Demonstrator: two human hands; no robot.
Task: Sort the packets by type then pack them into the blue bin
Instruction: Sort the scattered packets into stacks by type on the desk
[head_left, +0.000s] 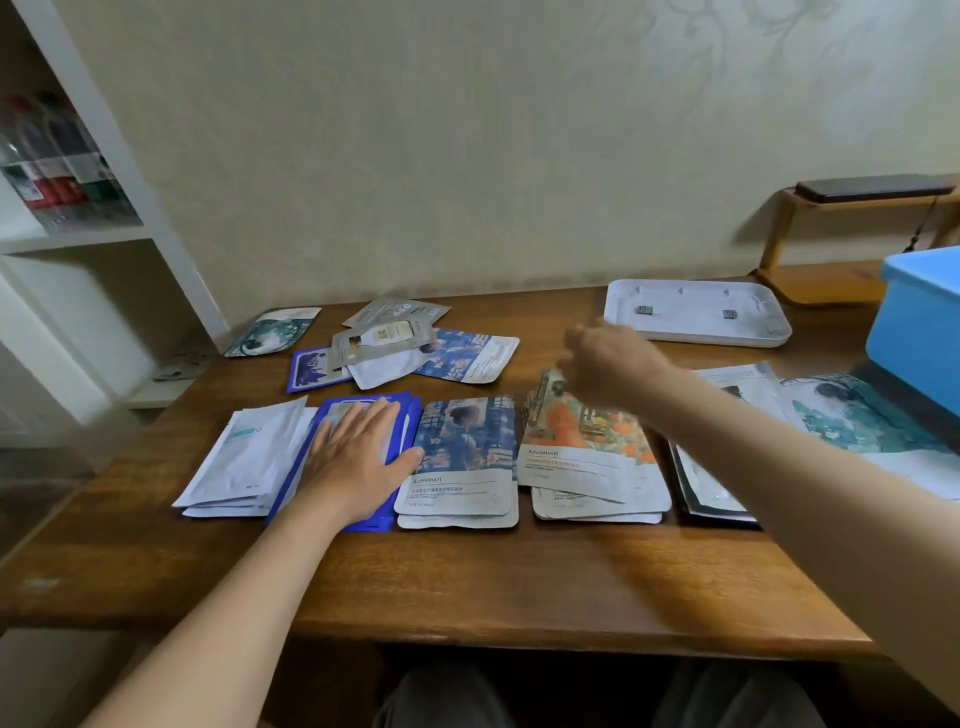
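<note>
White packets (244, 462): stacked at the left end of the row.
Left hand (358, 457): flat, fingers straight, pressing on the dark-blue packets (404, 422).
Loose pile (395, 343): mixed packets behind the row.
Orange packets (587, 457): stacked, top one tilted up.
Right hand (608, 364): blurred, fingers curled at that packet's raised edge; I cannot tell whether they grip it.
Blue bin (919, 322): at the table's right edge.

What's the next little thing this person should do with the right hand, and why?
Probably lower the orange packet flat onto its matching pile: the right hand sits blurred at its raised far edge, grip unclear. The left hand rests flat on the blue stack, and unsorted packets wait behind.
</note>
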